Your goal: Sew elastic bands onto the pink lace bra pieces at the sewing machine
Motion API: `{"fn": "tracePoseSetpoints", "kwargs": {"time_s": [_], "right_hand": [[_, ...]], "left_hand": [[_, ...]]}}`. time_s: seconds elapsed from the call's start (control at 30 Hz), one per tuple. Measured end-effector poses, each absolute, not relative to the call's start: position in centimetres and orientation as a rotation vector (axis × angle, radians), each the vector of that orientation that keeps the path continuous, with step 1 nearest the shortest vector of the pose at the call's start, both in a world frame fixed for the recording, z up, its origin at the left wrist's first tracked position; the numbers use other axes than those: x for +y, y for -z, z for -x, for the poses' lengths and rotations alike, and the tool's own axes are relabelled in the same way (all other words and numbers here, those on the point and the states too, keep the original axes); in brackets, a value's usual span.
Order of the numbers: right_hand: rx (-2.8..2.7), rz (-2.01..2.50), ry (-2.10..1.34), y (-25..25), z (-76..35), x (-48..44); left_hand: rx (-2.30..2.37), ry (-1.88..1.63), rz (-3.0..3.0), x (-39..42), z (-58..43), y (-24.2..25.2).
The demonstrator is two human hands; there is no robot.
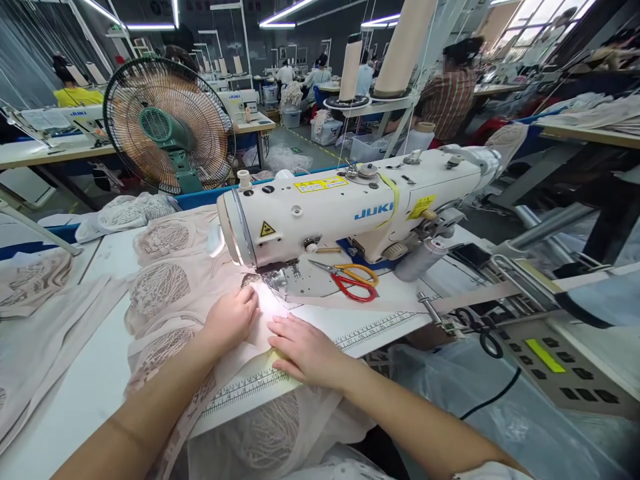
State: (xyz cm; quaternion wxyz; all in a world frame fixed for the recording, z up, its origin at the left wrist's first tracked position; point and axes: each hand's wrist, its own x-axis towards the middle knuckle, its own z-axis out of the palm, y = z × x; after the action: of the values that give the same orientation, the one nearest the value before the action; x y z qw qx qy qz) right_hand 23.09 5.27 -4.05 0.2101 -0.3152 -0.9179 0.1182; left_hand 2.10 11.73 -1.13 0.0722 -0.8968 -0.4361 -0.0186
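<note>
A white JUKI sewing machine [350,207] stands on the table [90,380]. Pale pink lace fabric [170,287] runs from the left under its needle area, where a bright lamp glares on the cloth. My left hand [231,317] rests on the fabric just left of the needle, fingers curled down onto the cloth. My right hand [305,350] lies flat on the fabric in front of the needle plate, fingers stretched out and together. More of the fabric hangs over the table's front edge below my arms.
Red and orange scissors [353,279] lie under the machine arm. A printed ruler strip [370,330] runs along the table front. A green fan [167,127] stands behind. A control panel [555,360] sits right. Thread cones [405,47] rise behind, with other workers at farther tables.
</note>
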Motion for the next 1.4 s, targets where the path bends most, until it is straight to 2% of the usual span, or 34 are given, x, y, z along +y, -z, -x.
{"fn": "tracePoseSetpoints", "kwargs": {"time_s": [0.3, 0.77, 1.13, 1.4], "right_hand": [[-2.511, 0.908, -0.329, 4.5, -23.0, 5.4], [-2.553, 0.652, -0.395, 4.1, -23.5, 5.4], [-2.550, 0.777, -0.460, 4.4, -23.3, 5.2], [-2.564, 0.836, -0.468, 3.9, -23.3, 5.3]], "left_hand": [[-1.282, 0.057, 2.685, 12.8, -2.1, 1.0], [-1.110, 0.159, 2.886, 12.8, -1.0, 0.3], [-1.156, 0.127, 2.862, 13.5, -1.1, 0.8], [-1.147, 0.262, 2.878, 14.2, -1.0, 1.0]]}}
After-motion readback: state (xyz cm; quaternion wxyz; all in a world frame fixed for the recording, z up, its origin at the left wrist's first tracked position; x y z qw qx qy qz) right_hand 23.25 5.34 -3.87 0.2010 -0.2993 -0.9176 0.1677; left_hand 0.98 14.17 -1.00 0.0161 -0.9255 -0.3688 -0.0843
